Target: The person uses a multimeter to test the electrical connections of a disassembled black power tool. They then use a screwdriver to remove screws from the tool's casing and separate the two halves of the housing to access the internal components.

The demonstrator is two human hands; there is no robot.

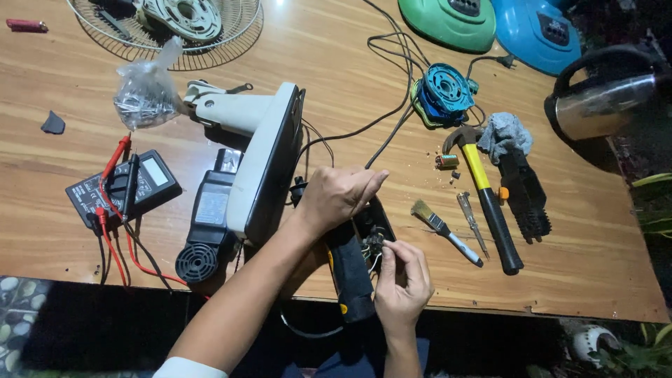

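Observation:
My left hand [336,196] rests palm down on the edge of a black open housing [364,231] with wires inside, near the table's front edge. My right hand [402,280] pinches small wires [374,246] coming out of that housing. A black tool with a yellow stripe [350,280] lies just left of my right hand, partly under my left forearm. A white fan base [262,164] lies tilted on its side left of my left hand, with a black motor part [206,224] beside it.
On the wooden table [336,63]: a multimeter [126,185] with red and black leads at the left, a bag of screws [143,91], a wire fan guard [175,28], a blue coil [444,91], a hammer [490,203], brush [441,227], screwdriver [470,218], kettle [605,94].

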